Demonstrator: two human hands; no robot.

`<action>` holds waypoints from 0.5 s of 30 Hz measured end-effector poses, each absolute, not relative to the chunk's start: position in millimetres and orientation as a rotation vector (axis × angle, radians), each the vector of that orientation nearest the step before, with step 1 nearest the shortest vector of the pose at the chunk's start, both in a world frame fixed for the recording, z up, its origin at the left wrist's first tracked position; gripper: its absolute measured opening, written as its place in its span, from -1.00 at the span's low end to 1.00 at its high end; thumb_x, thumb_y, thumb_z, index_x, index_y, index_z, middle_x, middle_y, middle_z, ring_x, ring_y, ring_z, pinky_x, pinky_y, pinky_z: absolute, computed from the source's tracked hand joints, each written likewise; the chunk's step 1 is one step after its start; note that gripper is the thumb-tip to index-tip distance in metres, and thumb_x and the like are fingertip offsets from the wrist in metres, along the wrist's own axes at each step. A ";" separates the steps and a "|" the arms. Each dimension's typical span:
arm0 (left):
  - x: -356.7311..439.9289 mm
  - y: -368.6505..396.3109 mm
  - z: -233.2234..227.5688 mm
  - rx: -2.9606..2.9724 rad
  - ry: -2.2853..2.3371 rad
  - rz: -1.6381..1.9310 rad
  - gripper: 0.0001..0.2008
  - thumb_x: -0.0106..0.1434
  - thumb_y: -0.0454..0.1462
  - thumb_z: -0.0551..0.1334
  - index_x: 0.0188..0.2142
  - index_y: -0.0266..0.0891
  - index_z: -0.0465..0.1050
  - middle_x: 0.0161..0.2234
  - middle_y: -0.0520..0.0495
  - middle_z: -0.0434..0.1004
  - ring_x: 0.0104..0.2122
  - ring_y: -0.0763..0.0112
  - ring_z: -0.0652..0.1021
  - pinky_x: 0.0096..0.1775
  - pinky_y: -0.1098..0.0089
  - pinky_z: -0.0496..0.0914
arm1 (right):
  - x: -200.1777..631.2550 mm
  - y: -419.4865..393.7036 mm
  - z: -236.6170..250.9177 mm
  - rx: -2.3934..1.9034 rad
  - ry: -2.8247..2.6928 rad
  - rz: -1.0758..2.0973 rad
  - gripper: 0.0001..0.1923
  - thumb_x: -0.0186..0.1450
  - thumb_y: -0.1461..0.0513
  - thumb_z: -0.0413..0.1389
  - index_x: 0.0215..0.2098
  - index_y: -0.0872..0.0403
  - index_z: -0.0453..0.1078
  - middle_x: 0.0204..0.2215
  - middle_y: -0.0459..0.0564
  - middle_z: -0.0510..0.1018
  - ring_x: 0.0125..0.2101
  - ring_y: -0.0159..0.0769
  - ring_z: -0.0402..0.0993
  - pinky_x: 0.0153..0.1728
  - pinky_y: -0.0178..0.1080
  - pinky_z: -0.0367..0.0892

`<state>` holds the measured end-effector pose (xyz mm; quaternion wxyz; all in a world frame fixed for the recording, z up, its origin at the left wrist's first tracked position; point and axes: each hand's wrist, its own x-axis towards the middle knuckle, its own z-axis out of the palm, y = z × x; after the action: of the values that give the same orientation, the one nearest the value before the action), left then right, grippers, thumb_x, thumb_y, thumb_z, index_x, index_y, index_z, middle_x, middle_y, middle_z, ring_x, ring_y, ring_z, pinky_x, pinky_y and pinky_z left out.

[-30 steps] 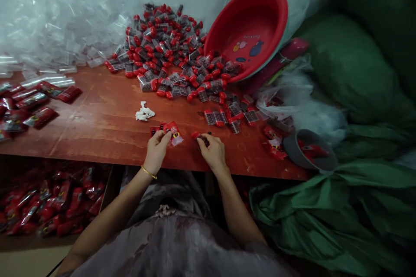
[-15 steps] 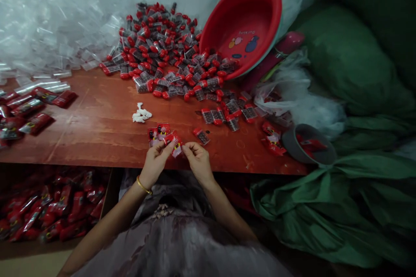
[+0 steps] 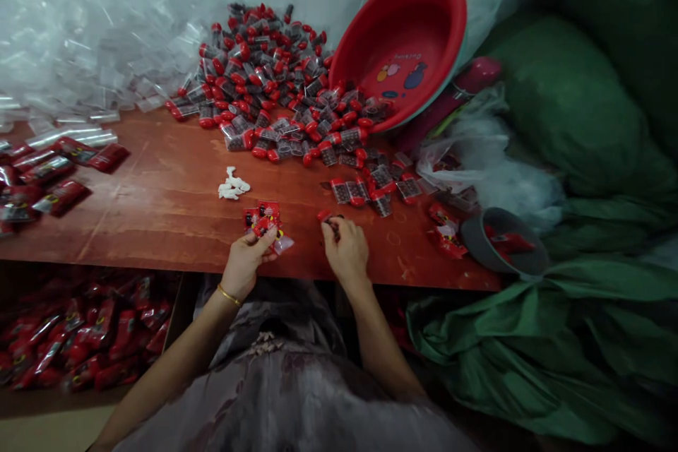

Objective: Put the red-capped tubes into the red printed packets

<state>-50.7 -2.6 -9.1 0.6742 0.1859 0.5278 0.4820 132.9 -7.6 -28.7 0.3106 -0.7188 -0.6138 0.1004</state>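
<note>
My left hand [image 3: 244,263] pinches a small red printed plastic packet [image 3: 283,244] with a clear end, just above the table's front part. More red packets [image 3: 270,210] lie on the wood right behind that hand. To the right, my right hand [image 3: 347,251] has its fingers closed over a small clear bottle with a red cap [image 3: 323,215] and dark contents; the fingers cover most of it. A little heap of white pieces [image 3: 233,185] sits behind the packets.
Many red-capped bottles [image 3: 265,78] are piled at the back against a tilted red basin [image 3: 392,35]. Clear plastic sleeves [image 3: 95,35] heap up at the left. Filled red packs [image 3: 63,198] lie left; a box of packs [image 3: 95,332] is below. A grey bowl [image 3: 471,233] stands right.
My right hand has left the packet and moved right onto the red-capped bottle. My left hand keeps the packet and has shifted slightly left.
</note>
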 end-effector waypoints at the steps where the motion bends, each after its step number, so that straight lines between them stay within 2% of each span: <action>1: -51.6 -1.5 -9.5 0.407 1.185 1.071 -0.52 -0.33 -0.07 0.50 -0.46 -0.34 0.51 -0.51 -0.01 0.55 -0.58 0.52 0.49 -0.51 0.49 0.41 | 141.2 -3.3 -29.4 -2.036 -1.639 0.175 -0.68 0.27 0.09 0.03 -0.19 0.17 0.42 -0.23 0.21 0.51 -0.21 -0.09 0.38 -0.19 -0.09 0.26; 4: -53.6 0.7 -10.9 0.380 1.153 1.007 -0.55 -0.23 -0.07 0.48 -0.43 -0.33 0.48 -0.53 -0.02 0.54 -0.60 0.50 0.49 -0.51 0.46 0.42 | 154.6 4.5 -35.7 -2.220 -1.688 0.089 -0.68 0.22 0.11 0.09 -0.18 0.19 0.41 -0.15 0.28 0.48 -0.16 0.00 0.35 -0.20 -0.05 0.25; 7: -55.0 1.2 -12.7 0.360 1.115 0.952 -0.58 -0.15 -0.07 0.45 -0.40 -0.32 0.46 -0.48 -0.07 0.56 -0.54 0.46 0.53 -0.48 0.46 0.43 | 152.5 1.9 -43.2 -2.074 -1.685 0.203 -0.73 0.21 0.11 0.08 -0.24 0.15 0.40 -0.20 0.21 0.50 -0.20 -0.05 0.37 -0.19 -0.08 0.25; 11: -55.5 0.9 -13.0 0.358 1.147 0.984 -0.52 -0.25 -0.04 0.47 -0.42 -0.33 0.46 -0.49 -0.07 0.56 -0.53 0.46 0.53 -0.48 0.47 0.42 | 142.0 -12.2 -44.3 -1.675 -1.488 0.820 -0.68 0.23 0.01 0.02 -0.23 0.08 0.34 -0.41 0.02 0.52 -0.41 -0.25 0.42 -0.32 -0.20 0.30; 13: -54.6 0.9 -10.9 0.359 1.161 1.023 -0.49 -0.30 -0.04 0.48 -0.42 -0.33 0.47 -0.50 -0.04 0.55 -0.56 0.49 0.51 -0.50 0.48 0.41 | 137.8 -20.0 -41.8 -1.446 -1.372 1.133 -0.67 0.24 -0.01 0.04 -0.22 0.07 0.33 -0.43 -0.04 0.52 -0.50 -0.36 0.40 -0.38 -0.26 0.30; 15: -53.3 1.1 -7.7 0.358 1.163 1.042 -0.48 -0.31 -0.03 0.48 -0.42 -0.32 0.48 -0.51 -0.02 0.55 -0.58 0.51 0.50 -0.50 0.49 0.40 | 135.0 -27.1 -39.4 -1.290 -1.284 1.312 -0.69 0.23 0.00 0.06 -0.24 0.06 0.33 -0.44 -0.08 0.50 -0.57 -0.44 0.35 -0.44 -0.31 0.27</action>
<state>-53.3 1.1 -7.7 0.6960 0.1603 0.5212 0.4672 135.0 -27.1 -39.4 0.4340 -0.5181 -0.5154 0.5269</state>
